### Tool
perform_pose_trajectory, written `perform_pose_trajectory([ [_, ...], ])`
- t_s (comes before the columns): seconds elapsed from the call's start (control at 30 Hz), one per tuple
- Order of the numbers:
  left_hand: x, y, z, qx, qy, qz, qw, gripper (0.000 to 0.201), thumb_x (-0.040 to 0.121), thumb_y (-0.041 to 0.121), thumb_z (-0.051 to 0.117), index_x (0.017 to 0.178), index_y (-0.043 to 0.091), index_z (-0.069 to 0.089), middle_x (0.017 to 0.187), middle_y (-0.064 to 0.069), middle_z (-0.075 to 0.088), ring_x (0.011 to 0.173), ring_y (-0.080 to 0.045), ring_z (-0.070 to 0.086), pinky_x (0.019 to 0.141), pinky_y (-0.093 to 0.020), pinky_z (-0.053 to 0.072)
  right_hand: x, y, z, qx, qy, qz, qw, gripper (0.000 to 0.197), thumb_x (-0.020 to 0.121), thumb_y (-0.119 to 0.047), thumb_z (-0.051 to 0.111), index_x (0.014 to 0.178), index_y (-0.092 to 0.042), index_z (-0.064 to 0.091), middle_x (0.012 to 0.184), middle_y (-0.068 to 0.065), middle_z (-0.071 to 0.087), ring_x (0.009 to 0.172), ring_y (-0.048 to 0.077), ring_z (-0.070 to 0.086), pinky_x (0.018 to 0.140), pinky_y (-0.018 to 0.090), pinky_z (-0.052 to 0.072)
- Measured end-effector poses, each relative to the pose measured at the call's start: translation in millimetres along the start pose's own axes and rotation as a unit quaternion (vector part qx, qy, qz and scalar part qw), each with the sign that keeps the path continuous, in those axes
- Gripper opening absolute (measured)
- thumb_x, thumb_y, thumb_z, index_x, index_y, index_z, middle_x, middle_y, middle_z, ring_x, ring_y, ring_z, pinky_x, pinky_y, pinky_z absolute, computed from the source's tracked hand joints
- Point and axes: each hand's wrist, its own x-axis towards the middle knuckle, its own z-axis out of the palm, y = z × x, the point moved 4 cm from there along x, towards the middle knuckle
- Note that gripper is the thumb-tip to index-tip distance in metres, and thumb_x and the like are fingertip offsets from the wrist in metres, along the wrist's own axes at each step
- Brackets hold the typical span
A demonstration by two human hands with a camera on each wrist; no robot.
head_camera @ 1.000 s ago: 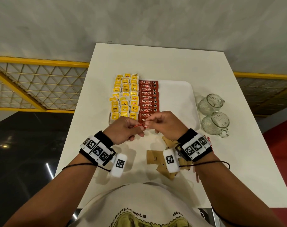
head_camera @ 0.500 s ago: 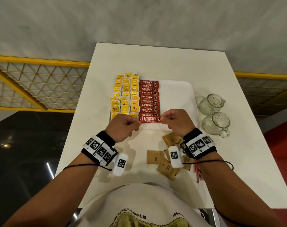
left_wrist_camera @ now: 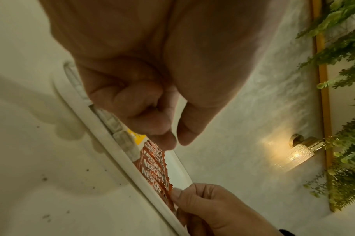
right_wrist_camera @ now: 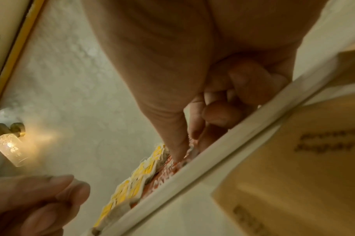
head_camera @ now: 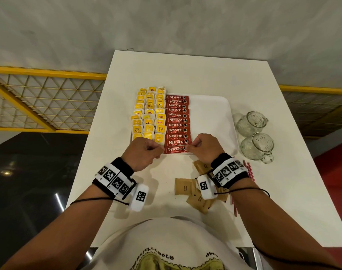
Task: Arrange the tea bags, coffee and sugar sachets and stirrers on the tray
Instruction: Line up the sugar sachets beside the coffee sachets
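On the white tray (head_camera: 211,117), yellow tea bags (head_camera: 148,117) fill the left columns and red coffee sachets (head_camera: 177,119) form one column beside them. The nearest coffee sachet (head_camera: 175,149) lies flat at the tray's near edge. My right hand (head_camera: 189,148) pinches its right end, thumb pressing down (right_wrist_camera: 184,148). My left hand (head_camera: 160,152) is curled at its left end. In the left wrist view its thumb and forefinger (left_wrist_camera: 177,142) nearly meet just above the sachets with nothing between them. Brown sugar sachets (head_camera: 182,189) and red stirrers (head_camera: 249,170) lie on the table under my right wrist.
Two glass mugs (head_camera: 251,121) (head_camera: 256,147) stand right of the tray. The tray's right half is bare. The white table (head_camera: 185,71) ends near a grey wall, with a yellow railing on the left. A wall lamp (left_wrist_camera: 300,153) glows behind.
A second ago both hands held the red sachet in the air before the tray. It now lies at the near end of the coffee column, and the left fingers have come off it.
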Motion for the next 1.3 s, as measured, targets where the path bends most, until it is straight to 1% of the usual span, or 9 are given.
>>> perform_pose_trajectory([
  [0.2,-5,12,15,0.065,-0.084,0.073,0.992,0.013,0.092,0.025,0.07,0.095,0.014,0.076,0.077,0.007,0.07,0.059,-0.001,0.06,0.06,-0.018,0.05,-19,-1,-33,0.02,-0.02,-0.047,0.998,0.03,0.086,-0.05,0.072,0.098,-0.023,0.064,0.082,-0.007,0.065,0.076,0.007,0.06,0.067,0.023,0.043],
  [0.3,-7,15,34,0.152,-0.132,0.091,0.975,0.029,0.087,0.038,0.074,0.109,0.019,0.071,0.088,0.009,0.069,0.075,-0.001,0.063,0.072,-0.02,0.05,-41,-3,-56,-0.022,-0.063,-0.092,0.994,0.029,0.087,-0.046,0.073,0.106,-0.027,0.064,0.086,-0.01,0.068,0.074,0.002,0.063,0.068,0.02,0.044],
  [0.47,-11,28,66,0.307,-0.227,0.135,0.914,0.054,0.082,0.053,0.072,0.126,0.024,0.061,0.108,0.008,0.063,0.09,-0.01,0.058,0.079,-0.027,0.049,-71,14,-65,-0.205,-0.124,-0.09,0.967,0.047,0.085,-0.048,0.072,0.126,-0.032,0.058,0.109,-0.013,0.061,0.091,0.009,0.059,0.081,0.028,0.047],
  [0.6,-17,31,95,0.4,-0.264,0.182,0.859,0.067,0.076,0.06,0.073,0.129,0.023,0.058,0.109,0.002,0.057,0.094,-0.02,0.058,0.074,-0.033,0.049,-93,19,-38,-0.27,-0.187,-0.149,0.933,0.039,0.089,-0.036,0.069,0.124,-0.022,0.06,0.12,-0.003,0.058,0.102,0.018,0.057,0.087,0.017,0.043],
  [0.7,-21,33,110,0.439,-0.266,0.217,0.83,0.064,0.077,0.055,0.074,0.128,0.022,0.056,0.111,-0.002,0.056,0.095,-0.024,0.058,0.071,-0.035,0.049,-96,36,-14,-0.295,-0.211,-0.133,0.922,0.054,0.075,-0.047,0.068,0.122,-0.033,0.047,0.134,-0.002,0.048,0.102,0.021,0.057,0.083,0.036,0.055],
  [0.8,-22,33,110,0.431,-0.259,0.215,0.838,0.053,0.079,0.045,0.076,0.12,0.017,0.057,0.106,-0.006,0.06,0.091,-0.025,0.059,0.071,-0.037,0.052,-95,37,-10,-0.298,-0.187,-0.149,0.924,0.067,0.073,-0.043,0.07,0.133,-0.03,0.043,0.129,-0.004,0.044,0.098,0.021,0.061,0.075,0.034,0.055],
  [0.97,-21,37,101,0.43,-0.224,0.211,0.848,0.028,0.084,0.033,0.063,0.099,0.011,0.058,0.093,-0.008,0.053,0.076,-0.025,0.05,0.063,-0.034,0.042,-92,29,-6,-0.26,-0.191,-0.145,0.935,0.053,0.08,-0.036,0.074,0.124,-0.029,0.046,0.112,-0.005,0.059,0.092,0.019,0.062,0.078,0.036,0.052],
  [1.13,-17,34,87,0.397,-0.19,0.181,0.88,0.019,0.089,0.028,0.053,0.093,0.011,0.061,0.091,-0.007,0.055,0.078,-0.026,0.056,0.071,-0.042,0.052,-88,25,-3,-0.196,-0.203,-0.132,0.95,0.043,0.084,-0.035,0.074,0.124,-0.026,0.059,0.111,-0.006,0.064,0.098,0.016,0.061,0.082,0.031,0.046],
  [1.3,-11,23,70,0.348,-0.194,0.12,0.909,0.005,0.084,0.015,0.059,0.087,0.011,0.056,0.091,-0.007,0.065,0.082,-0.026,0.063,0.07,-0.036,0.053,-88,14,-14,-0.113,-0.217,-0.131,0.961,0.025,0.089,-0.037,0.073,0.098,-0.014,0.069,0.089,-0.002,0.067,0.082,0.01,0.061,0.078,0.03,0.051],
])
